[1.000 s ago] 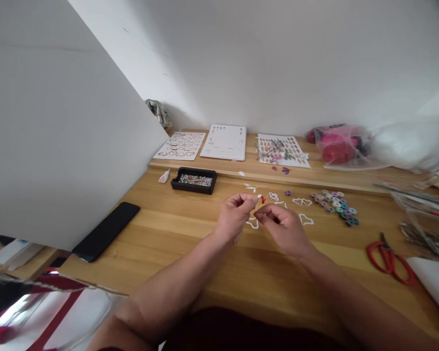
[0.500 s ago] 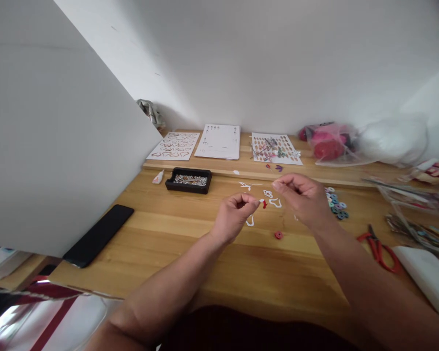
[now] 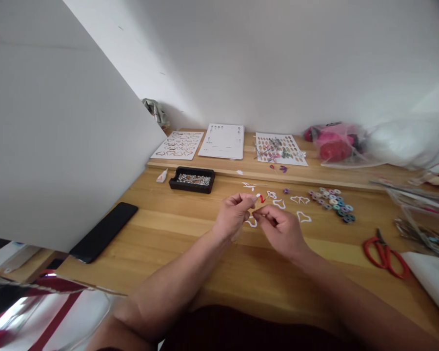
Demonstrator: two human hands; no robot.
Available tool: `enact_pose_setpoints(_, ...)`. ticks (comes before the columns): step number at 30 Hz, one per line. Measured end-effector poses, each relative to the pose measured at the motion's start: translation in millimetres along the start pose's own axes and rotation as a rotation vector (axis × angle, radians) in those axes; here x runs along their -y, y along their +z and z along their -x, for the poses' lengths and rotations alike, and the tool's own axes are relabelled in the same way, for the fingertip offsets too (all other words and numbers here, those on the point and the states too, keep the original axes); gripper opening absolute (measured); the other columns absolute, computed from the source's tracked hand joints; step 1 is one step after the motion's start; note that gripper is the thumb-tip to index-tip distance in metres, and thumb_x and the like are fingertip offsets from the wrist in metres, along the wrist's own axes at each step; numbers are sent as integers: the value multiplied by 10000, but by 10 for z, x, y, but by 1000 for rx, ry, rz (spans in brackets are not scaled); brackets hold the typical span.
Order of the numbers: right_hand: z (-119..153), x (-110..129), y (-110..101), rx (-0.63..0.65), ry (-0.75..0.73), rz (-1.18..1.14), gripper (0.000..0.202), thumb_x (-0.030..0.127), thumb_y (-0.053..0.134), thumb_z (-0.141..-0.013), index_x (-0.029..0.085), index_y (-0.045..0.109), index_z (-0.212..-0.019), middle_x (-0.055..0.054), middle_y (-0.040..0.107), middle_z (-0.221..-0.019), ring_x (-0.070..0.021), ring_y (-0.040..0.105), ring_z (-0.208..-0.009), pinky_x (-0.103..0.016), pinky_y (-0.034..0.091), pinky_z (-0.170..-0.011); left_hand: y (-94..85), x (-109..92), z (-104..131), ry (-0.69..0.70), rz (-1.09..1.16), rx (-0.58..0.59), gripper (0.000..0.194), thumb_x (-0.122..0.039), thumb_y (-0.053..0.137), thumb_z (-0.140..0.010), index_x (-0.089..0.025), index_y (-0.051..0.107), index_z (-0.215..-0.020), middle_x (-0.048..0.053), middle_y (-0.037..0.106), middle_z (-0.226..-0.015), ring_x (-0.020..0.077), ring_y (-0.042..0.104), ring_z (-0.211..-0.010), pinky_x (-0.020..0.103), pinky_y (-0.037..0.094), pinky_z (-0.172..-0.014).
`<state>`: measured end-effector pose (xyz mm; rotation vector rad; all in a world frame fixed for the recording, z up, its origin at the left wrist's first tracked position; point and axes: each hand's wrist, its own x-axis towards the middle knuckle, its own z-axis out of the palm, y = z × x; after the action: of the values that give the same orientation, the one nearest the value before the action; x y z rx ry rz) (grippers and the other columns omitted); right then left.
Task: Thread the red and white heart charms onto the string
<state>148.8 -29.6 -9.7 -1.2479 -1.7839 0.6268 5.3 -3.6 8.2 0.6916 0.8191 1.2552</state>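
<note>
My left hand [image 3: 234, 214] is closed in a pinch over the middle of the wooden table [image 3: 161, 239]. At its fingertips shows a small white piece with red on it [image 3: 262, 199], which looks like wound thread. Close beside it, slightly lower and to the right, my right hand [image 3: 280, 228] also pinches with thumb and forefinger. Whatever lies in that pinch is too fine to make out. White cut-out outline shapes [image 3: 303, 217] lie around and behind the hands, one partly covered by the fingers. A small purple bobbin [image 3: 286, 190] sits beyond them.
Several coloured bobbins [image 3: 334, 201] and red-handled scissors [image 3: 385, 254] lie at right. A black tray of beads [image 3: 192, 180], a glue bottle [image 3: 162, 176] and a black phone [image 3: 104, 232] are at left. Patterned sheets [image 3: 221, 141] and bagged yarn [image 3: 334, 144] rest on the back ledge.
My right hand has come down and left, from above the cut-outs to beside my left hand. The red bobbin seen on the table before is out of sight. The view has shifted slightly.
</note>
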Motion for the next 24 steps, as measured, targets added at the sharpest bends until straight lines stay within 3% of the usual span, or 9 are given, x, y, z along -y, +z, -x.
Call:
enact_pose_setpoints(4, 57, 242, -79, 10, -233, 183, 163, 178, 558, -912, 196, 668, -793, 36, 500, -576, -102, 414, -521, -257, 336, -539, -27, 27, -9, 84, -115, -1, 303, -373, 830, -646, -134, 653, -703, -22, 572, -644, 39, 357, -502, 221, 260, -483)
enact_pose_setpoints(7, -5, 404, -225, -59, -264, 205, 134, 201, 595, -903, 200, 672, -794, 43, 480, -553, -99, 399, -501, -255, 318, -512, -46, 39, -1, 142, -235, 34, 289, -397, 796, -707, -140, 667, -737, -29, 564, -631, 48, 363, -513, 225, 285, -508)
enact_pose_setpoints(11, -219, 430, -449, -179, -191, 161, 127, 265, 633, -897, 205, 682, -796, 72, 369, -497, -90, 322, -458, -256, 265, -471, -43, 29, 22, 153, -270, 78, 284, -398, 783, -731, -145, 655, -738, -45, 531, -604, 43, 337, -496, 220, 275, -498)
enact_pose_setpoints(15, -464, 185, -551, -221, -40, 11, 157, 334, 658, -871, 206, 689, -785, 61, 396, -525, -98, 324, -494, -262, 261, -485, -15, -1, 46, 69, -176, 142, 299, -390, 809, -692, -143, 645, -727, -41, 554, -626, 26, 308, -461, 217, 254, -463)
enact_pose_setpoints(20, -545, -170, -374, -128, 205, -289, 249, 443, 738, -772, 198, 695, -757, 49, 462, -550, -96, 319, -494, -265, 244, -476, -10, -24, 37, -52, -85, 154, 298, -355, 839, -637, -141, 644, -703, -23, 582, -636, 21, 332, -436, 213, 235, -430)
enact_pose_setpoints(24, -375, -225, -146, -28, 314, -373, 343, 527, 772, -703, 204, 659, -709, 45, 483, -546, -98, 332, -473, -263, 243, -458, -36, -14, 0, -52, -45, 135, 288, -352, 833, -645, -141, 642, -692, -19, 577, -634, 25, 335, -441, 210, 204, -417)
